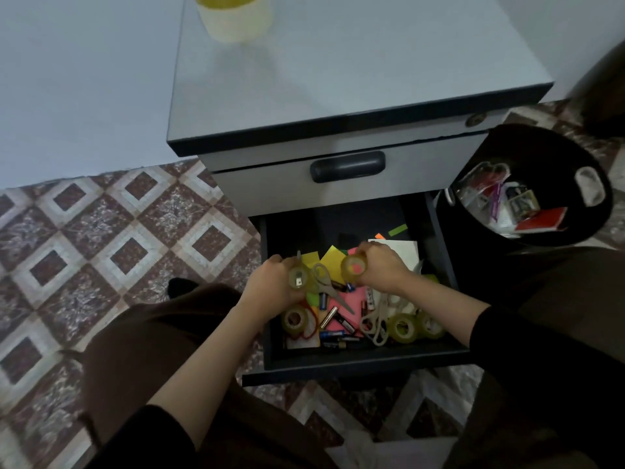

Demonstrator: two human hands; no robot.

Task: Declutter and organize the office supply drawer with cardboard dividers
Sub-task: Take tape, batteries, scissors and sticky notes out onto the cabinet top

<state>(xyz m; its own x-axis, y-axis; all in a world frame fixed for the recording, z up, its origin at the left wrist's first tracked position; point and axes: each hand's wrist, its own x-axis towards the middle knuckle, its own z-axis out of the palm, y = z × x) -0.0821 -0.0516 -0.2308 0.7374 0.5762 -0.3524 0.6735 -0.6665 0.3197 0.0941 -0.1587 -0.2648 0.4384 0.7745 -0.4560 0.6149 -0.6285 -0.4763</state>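
Drawer: The open drawer (365,362) lay under both hands, its front wall nearest the person.
Loose tape rolls: One of the loose tape rolls (295,320) sat just nearer than the left hand. Two more lay nearer than the right hand, beside white scissors (373,324).
Batteries: Batteries (333,335) were scattered between those rolls, unsorted.
Left hand: The left hand (274,282) was curled round a clear tape roll (299,277).
Right hand: The right hand (382,265) gripped a second tape roll (353,267).
Between the hands: Grey scissors (326,282) lay on mixed sticky notes (345,299).
Beyond the hands: White paper (402,248) lay there with coloured strips.
Bin: A black bin (541,147), right of and beyond the right hand, held wrappers and scraps.
Surface: The cabinet top (338,79) carried a pale yellowish container (233,15) at its far edge.
Progress: It looked early. Some rubbish seemed binned and the tape was apparently being gathered. No cardboard dividers were in view, and most items were still mixed.
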